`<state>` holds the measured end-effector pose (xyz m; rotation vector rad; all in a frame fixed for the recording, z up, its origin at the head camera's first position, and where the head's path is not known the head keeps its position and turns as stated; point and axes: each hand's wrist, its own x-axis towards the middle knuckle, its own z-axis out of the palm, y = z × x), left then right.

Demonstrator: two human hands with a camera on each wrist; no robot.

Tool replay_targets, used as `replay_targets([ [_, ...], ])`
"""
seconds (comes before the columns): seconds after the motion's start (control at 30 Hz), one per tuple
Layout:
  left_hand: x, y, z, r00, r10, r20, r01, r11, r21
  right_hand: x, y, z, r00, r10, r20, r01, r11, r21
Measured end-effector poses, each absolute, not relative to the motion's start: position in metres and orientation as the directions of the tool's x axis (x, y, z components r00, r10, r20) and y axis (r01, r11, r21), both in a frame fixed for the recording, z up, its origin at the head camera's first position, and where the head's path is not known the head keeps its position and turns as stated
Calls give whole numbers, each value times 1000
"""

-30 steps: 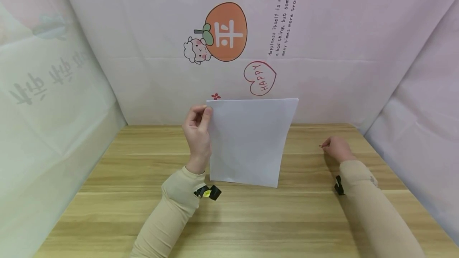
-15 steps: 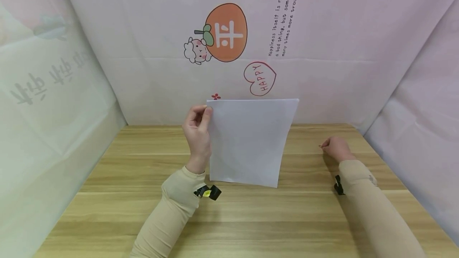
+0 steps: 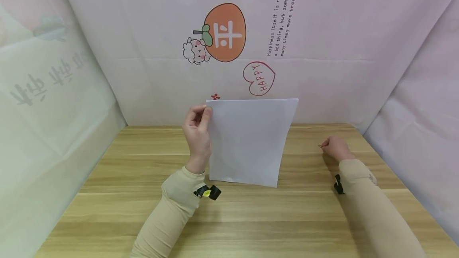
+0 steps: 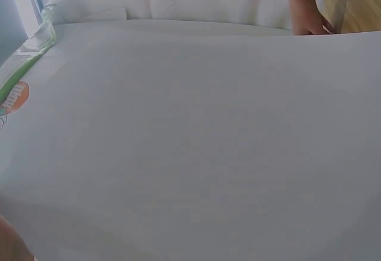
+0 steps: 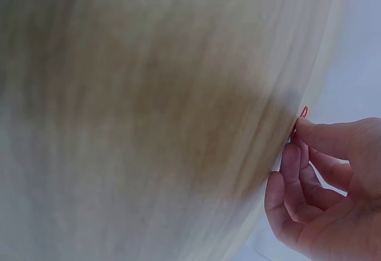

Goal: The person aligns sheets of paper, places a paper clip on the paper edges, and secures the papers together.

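Observation:
In the head view my left hand [image 3: 197, 136] pinches the upper left corner of blank white paper [image 3: 251, 142], thumb in front. The paper stands nearly upright over the table, its right side leaning slightly; how many sheets there are I cannot tell. It fills most of the left wrist view, where only a bit of my left hand shows at the lower left corner. Off to the right, my right hand [image 3: 337, 148] pinches a small red paper clip [image 5: 304, 112] between thumb and index finger, low at the tabletop. Part of the clip is hidden by the fingertips.
The wood-grain table [image 3: 251, 222] reaches back to a white printed cloth [image 3: 322, 83] hanging behind it. More white cloth hangs at the left and right sides. A black wrist camera [image 3: 214, 192] sits at the left cuff.

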<state>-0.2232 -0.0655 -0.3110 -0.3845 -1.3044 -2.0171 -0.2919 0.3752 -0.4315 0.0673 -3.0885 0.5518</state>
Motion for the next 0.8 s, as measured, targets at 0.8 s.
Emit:
replay_targets([
  [0.8, -225, -66, -311, -722, -392, 570, 683, -270, 679, -290, 374, -433, -995, -94, 41, -103, 931, -351],
])
